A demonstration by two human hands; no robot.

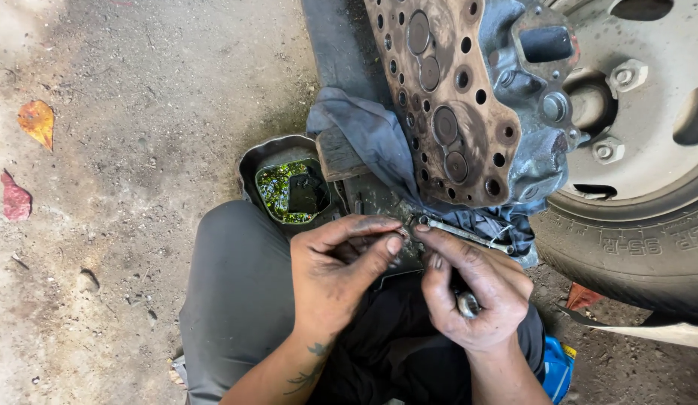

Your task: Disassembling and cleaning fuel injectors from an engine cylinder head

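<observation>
My left hand and my right hand meet over my lap, both black with grease. Thumb and forefinger of each pinch a very small metal part between them. My right hand also keeps a round shiny metal piece tucked in its palm. Just beyond my fingers a slim metal tool lies on a blue-grey rag. Above the rag a rusty cylinder head with round valves and several holes leans against a car wheel.
A dark metal pan holding reflective liquid sits by my left knee. The tyre fills the right side. Dry leaves lie on the dirty concrete floor at left. A blue object shows under my right arm.
</observation>
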